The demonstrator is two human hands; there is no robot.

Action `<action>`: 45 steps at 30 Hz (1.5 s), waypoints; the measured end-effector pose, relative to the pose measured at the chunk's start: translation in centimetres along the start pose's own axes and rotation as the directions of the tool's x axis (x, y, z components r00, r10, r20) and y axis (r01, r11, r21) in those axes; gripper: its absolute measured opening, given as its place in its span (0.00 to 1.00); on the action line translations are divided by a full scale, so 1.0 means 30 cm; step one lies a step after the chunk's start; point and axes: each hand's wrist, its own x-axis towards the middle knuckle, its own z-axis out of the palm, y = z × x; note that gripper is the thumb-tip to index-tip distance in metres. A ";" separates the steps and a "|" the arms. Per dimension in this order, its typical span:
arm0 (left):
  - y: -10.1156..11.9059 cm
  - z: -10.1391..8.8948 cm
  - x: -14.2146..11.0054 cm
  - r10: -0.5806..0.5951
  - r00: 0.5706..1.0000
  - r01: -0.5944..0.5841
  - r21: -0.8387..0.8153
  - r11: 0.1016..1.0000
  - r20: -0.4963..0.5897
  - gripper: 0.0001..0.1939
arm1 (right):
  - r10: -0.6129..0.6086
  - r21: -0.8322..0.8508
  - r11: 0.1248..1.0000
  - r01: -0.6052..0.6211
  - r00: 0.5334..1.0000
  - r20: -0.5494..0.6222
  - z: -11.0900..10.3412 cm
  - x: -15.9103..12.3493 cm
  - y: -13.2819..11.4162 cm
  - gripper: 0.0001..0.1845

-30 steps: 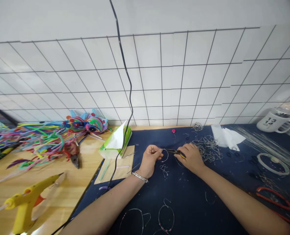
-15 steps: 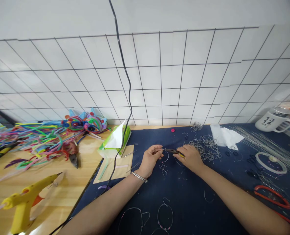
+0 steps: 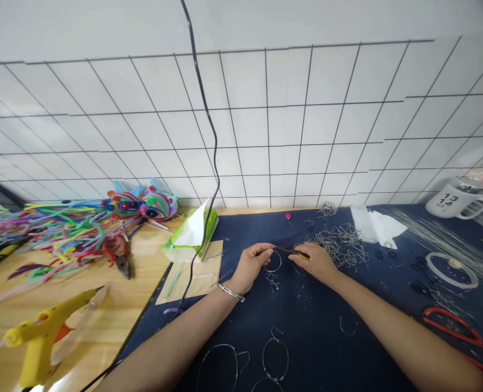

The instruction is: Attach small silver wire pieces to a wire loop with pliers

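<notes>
Between thumb and fingers, my left hand [image 3: 247,268] pinches a thin wire ring [image 3: 281,262] at its upper left side. My right hand [image 3: 315,261] is closed around yellow-and-black handled pliers [image 3: 302,254], whose dark jaws point left and meet the top of the ring beside my left fingertips. Whether the jaws grip the wire cannot be made out. Below the ring lies a small tangle of bent wire [image 3: 271,282]. Nearer me on the dark blue mat rest a beaded wire loop [image 3: 288,362] and another wire loop [image 3: 197,375].
A heap of wire scraps [image 3: 339,245] lies beyond my right hand. Left are a tissue box [image 3: 184,253], a yellow glue gun [image 3: 41,343] and colourful pipe cleaners [image 3: 62,234]. A black cable [image 3: 216,147] hangs in front. A white mug [image 3: 449,200] and red-handled tool [image 3: 453,325] are right.
My right hand and the pliers have turned slightly, with the handles now more covered by the fingers. My left fingers have closed in over the ring's upper edge.
</notes>
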 end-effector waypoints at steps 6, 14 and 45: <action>0.001 -0.002 0.002 -0.018 0.999 0.018 0.007 1.000 0.034 0.11 | 0.018 0.031 0.999 -0.017 1.000 -0.017 -0.001 0.000 0.007 0.16; -0.006 -0.012 0.003 0.026 1.000 -0.026 0.023 0.999 -0.007 0.12 | -0.001 -0.054 0.999 -0.002 0.999 -0.045 0.005 -0.003 0.007 0.16; -0.036 -0.025 0.018 0.009 0.982 -0.008 0.011 1.000 -0.191 0.12 | -0.211 -0.413 0.891 0.190 0.977 -0.005 -0.032 -0.022 -0.098 0.16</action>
